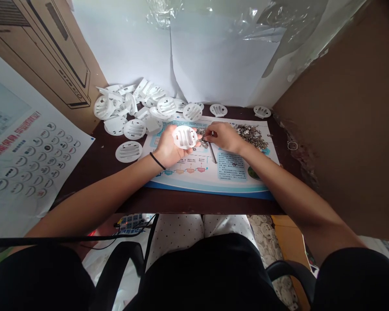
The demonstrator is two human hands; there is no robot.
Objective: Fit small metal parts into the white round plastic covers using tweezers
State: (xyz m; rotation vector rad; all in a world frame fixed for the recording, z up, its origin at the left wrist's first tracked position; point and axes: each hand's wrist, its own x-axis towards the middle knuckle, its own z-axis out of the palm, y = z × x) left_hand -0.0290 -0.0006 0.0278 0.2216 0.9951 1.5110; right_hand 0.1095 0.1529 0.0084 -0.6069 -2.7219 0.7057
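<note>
L hand (pixel 167 150) cups slotted plastic disc (pixel 185 137), fingers (pixel 181 150) curled; R hand (pixel 224 137) pinches tiny metal clip (pixel 205 138) by disc's edge.

White paper (pixel 123 43) is hanging behind the dark wooden desk (pixel 139 203), with plastic film (pixel 291 26) over it. Brown cardboard (pixel 343 116) is lining the right side.

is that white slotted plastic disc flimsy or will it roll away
The white slotted plastic disc in the left hand is probably light and fairly stiff, since it is held up without sagging. Its slots should aid grip. The disc lying nearby sits flat, so it would likely slide, not roll.
</note>
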